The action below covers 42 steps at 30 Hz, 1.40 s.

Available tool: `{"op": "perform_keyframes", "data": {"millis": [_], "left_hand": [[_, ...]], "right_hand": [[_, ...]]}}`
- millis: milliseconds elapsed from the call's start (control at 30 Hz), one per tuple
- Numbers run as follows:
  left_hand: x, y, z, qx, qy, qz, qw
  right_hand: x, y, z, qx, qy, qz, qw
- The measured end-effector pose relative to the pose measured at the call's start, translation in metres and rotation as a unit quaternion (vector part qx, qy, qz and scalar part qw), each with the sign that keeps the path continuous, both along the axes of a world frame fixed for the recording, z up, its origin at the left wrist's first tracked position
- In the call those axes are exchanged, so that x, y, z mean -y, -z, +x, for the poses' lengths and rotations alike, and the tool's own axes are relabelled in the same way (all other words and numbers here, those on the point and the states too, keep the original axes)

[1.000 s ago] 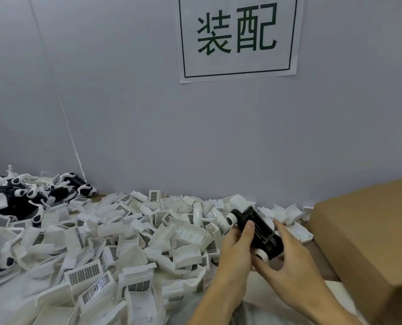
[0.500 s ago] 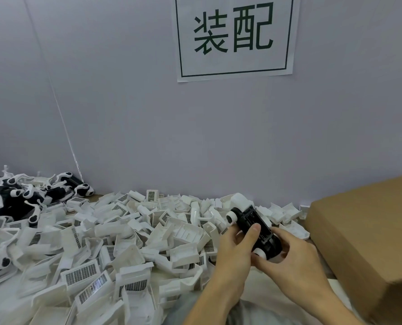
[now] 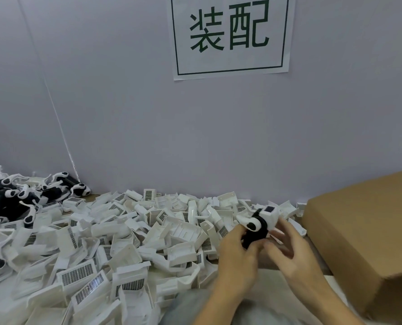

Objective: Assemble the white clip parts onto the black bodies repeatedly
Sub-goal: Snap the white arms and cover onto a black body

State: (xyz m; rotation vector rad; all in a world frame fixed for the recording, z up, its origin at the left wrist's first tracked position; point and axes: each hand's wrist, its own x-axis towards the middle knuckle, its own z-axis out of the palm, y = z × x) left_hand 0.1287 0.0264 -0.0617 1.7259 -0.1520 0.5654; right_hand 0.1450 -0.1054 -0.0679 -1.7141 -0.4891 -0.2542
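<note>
Black body held in both hands above the right end of the heap, with a white clip seated against its upper end and a white block on the far side. Left hand curled round the lower part of the body, fingers clamped on it. Right hand at the far side, fingers spread and somewhat blurred, tips near or against the white block; firm grip there cannot be told. Judged step: clip being pressed or checked onto the body, close to finished for this unit. Seating of the clip not confirmable from this angle.

Next move, as judged: confirm seating, then set the unit aside, probably with the black-and-white pieces at far left, and draw fresh parts. Calls for a reach across the full heap.

Loose white parts covering nearly all of the bench, piled up to the grey wall. Cardboard box just beside the right hand, its near edge limiting movement to the right. Open room only in the small strip of bare bench below the hands. Risk of snagging or scattering loose parts on any low sweep leftward.
</note>
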Motion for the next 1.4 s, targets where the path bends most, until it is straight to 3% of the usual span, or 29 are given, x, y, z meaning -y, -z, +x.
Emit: {"op": "perform_keyframes", "data": {"millis": [133, 233, 433, 700, 800, 933, 1033, 1133, 1233, 1400], "left_hand": [[0.003, 0.005, -0.002, 0.031, 0.016, 0.128, 0.991], [0.001, 0.006, -0.001, 0.046, 0.013, 0.173, 0.984], [0.001, 0.008, 0.0, 0.03, 0.026, 0.215, 0.976], [0.002, 0.004, -0.006, 0.045, 0.016, 0.24, 0.969], [0.002, 0.003, -0.006, 0.031, 0.017, 0.152, 0.988], [-0.001, -0.006, -0.001, -0.036, -0.032, -0.079, 0.996], [-0.01, -0.014, 0.001, -0.128, -0.058, -0.281, 0.949], [-0.02, -0.02, 0.0, -0.156, 0.004, -0.498, 0.853], [-0.022, -0.025, -0.006, -0.15, 0.067, -0.54, 0.826], [-0.016, -0.03, -0.008, -0.167, 0.094, -0.486, 0.853]], "right_hand": [[-0.002, -0.005, 0.0, -0.031, -0.001, 0.094, 0.995], [-0.002, -0.007, 0.002, -0.038, 0.044, 0.102, 0.993], [0.001, -0.007, 0.007, -0.054, 0.106, 0.079, 0.99], [0.0, -0.013, 0.002, -0.052, 0.112, 0.113, 0.986], [-0.004, -0.014, -0.002, -0.051, 0.062, 0.082, 0.993], [-0.007, -0.012, -0.008, -0.098, 0.017, 0.077, 0.992], [-0.005, -0.014, -0.009, -0.114, 0.043, 0.077, 0.99], [-0.004, -0.014, -0.007, -0.124, 0.059, 0.088, 0.987], [-0.003, -0.011, -0.003, -0.129, 0.074, 0.085, 0.985], [-0.002, -0.007, 0.002, -0.139, 0.069, 0.061, 0.986]]}}
